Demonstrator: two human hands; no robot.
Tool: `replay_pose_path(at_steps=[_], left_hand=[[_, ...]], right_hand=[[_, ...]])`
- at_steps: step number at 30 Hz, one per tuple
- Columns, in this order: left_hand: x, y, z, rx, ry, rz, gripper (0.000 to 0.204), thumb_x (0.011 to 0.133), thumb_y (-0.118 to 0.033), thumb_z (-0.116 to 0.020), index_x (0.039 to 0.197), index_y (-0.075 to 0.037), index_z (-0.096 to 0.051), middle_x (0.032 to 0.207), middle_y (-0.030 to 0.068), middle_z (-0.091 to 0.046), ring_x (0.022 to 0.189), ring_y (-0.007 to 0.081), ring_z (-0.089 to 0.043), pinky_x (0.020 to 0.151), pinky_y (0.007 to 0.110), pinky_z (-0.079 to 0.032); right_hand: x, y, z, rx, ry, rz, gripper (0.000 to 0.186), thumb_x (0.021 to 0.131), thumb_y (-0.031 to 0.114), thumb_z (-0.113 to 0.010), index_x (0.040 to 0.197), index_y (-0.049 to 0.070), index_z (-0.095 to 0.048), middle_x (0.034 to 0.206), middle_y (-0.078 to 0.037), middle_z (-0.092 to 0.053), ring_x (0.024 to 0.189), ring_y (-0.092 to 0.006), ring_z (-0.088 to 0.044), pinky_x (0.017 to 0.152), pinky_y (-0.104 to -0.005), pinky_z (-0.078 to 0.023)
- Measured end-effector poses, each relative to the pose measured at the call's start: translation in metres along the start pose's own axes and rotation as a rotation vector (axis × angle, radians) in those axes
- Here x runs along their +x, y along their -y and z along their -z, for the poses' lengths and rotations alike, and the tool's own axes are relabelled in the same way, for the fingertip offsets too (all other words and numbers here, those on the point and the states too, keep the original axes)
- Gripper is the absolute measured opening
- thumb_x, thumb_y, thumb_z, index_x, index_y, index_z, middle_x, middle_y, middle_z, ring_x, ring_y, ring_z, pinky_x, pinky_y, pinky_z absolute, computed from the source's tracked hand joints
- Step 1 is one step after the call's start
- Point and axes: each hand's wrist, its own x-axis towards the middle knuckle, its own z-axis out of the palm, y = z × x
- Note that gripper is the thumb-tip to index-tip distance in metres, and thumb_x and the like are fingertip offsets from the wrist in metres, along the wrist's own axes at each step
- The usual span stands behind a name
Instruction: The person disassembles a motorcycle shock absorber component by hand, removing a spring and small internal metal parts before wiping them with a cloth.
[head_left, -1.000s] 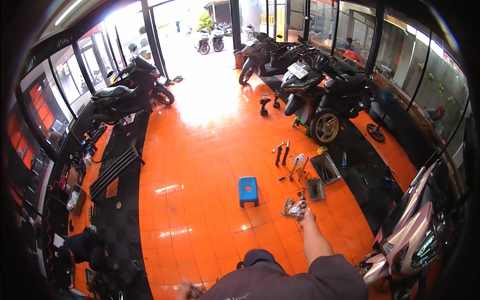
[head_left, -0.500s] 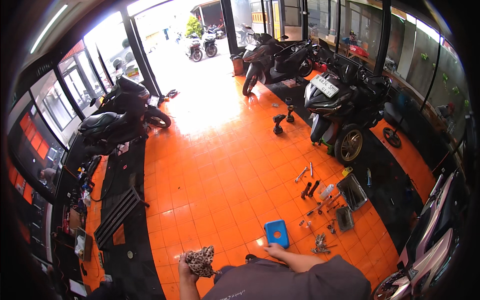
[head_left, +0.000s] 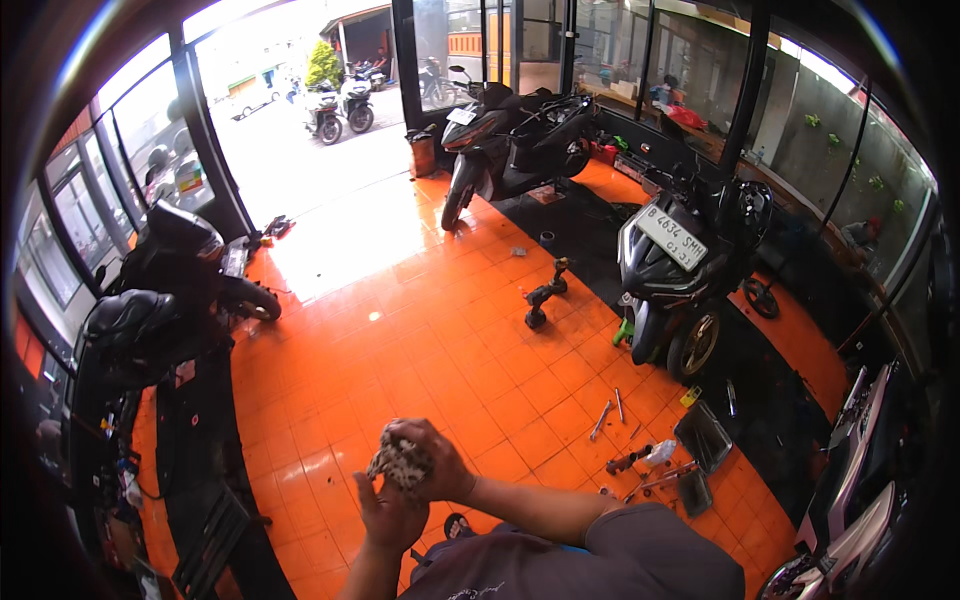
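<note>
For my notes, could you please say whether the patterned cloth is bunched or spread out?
Bunched: the patterned cloth is wadded between the left hand and right hand.

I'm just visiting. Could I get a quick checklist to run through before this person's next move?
1. Patterned cloth held: ok, in the right hand.
2. Left hand gripping it too: cannot tell; it is right beside the cloth, its grip partly hidden.
3. Metal tools off the floor: not ok, lying on the orange tiles.
4. Power drill put away: not ok, on the floor.
5. Motorbike secure: cannot tell; its green stand shows only partly.
</note>
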Motion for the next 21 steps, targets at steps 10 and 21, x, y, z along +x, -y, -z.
replay_pose_path(at_steps=[10, 21], left_hand=[[0.42, -0.066, -0.029, 0.089, 0.583, -0.118, 0.094, 0.088, -0.077, -0.023, 0.153, -0.009, -0.013, 0.161, 0.013, -0.003, 0.146, 0.0337, -0.012, 0.114, 0.056, -0.017], [0.769, -0.026, 0.031, 0.66, 0.692, 0.32, 0.072, 0.096, -0.053, -0.045, 0.144, 0.0, -0.038, 0.16, 0.0173, -0.005, 0.146, 0.0353, -0.017, 0.112, 0.048, -0.027]], right_hand=[[0.205, -0.239, 0.18, 0.977, -0.555, -0.699, 0.034, 0.098, 0.032, -0.054, 0.118, 0.005, -0.053, 0.112, -0.007, -0.063, 0.097, -0.0139, -0.064, 0.073, -0.0251, -0.053], [0.461, -0.568, 0.34, 1.026, -0.775, -0.687, 0.017, 0.097, 0.022, -0.056, 0.105, 0.007, -0.055, 0.094, -0.007, -0.064, 0.072, -0.0111, -0.063, 0.063, -0.0258, -0.054]])
